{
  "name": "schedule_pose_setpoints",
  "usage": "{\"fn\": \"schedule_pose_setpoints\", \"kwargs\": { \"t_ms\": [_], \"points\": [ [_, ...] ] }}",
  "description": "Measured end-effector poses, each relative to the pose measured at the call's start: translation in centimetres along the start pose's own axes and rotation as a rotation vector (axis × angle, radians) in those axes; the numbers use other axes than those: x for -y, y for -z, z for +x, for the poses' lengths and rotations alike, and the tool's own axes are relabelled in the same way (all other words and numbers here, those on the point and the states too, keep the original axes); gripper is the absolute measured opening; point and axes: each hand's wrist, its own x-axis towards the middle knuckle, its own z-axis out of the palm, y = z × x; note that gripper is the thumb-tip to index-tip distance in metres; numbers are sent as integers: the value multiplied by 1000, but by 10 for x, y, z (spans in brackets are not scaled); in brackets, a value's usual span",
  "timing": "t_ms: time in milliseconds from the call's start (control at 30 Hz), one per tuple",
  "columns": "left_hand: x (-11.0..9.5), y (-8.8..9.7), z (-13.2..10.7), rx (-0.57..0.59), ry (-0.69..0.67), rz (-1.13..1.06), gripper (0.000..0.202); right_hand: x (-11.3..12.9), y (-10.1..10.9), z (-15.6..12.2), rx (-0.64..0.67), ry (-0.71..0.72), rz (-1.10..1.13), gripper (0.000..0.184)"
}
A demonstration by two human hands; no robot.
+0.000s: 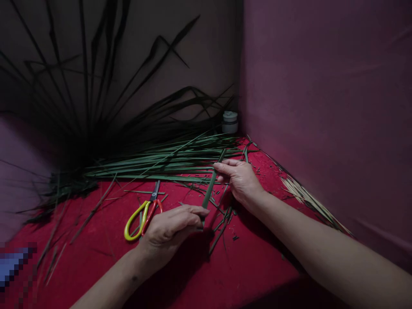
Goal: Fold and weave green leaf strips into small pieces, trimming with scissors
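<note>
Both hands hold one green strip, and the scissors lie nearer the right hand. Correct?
Not quite: in the head view, the scissors lie nearer the left hand, not the right hand. Both hands do hold one green strip.

scissors (146,211): partly behind left hand (175,223) | blue object (11,264): pixelated, cut off

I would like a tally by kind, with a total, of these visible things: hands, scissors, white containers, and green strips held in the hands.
Hands: 2 (left hand, right hand)
Held green strip: 1
Scissors: 1 pair
White container: 1
Total: 5
</note>
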Motion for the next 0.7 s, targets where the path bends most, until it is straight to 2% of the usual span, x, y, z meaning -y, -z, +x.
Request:
{"fn": "schedule_pose_setpoints", "kwargs": {
  "t_ms": [100, 200, 300, 467, 567, 700],
  "points": [
    [-1, 0, 0, 37, 12, 13, 17, 3, -1, -4, 61, -59, 4, 18],
    [0, 0, 0, 49, 37, 6, 14, 5, -2, -6, 136, -177, 55, 13],
    [2, -1, -2, 68, 46, 43, 15, 6, -3, -8, 154, -270, 86, 12],
    [-1, 0, -1, 88, 66, 16, 18, 4, -7, -14, 163, -254, 1, 13],
    [-8, 1, 4, -12, 133, -76, 16, 0, -11, -20, 153, -265, -56, 15],
    [-18, 1, 11, -296, 217, -111, 11, -8, -17, -34, 240, -325, -129, 16]
  ]
}}
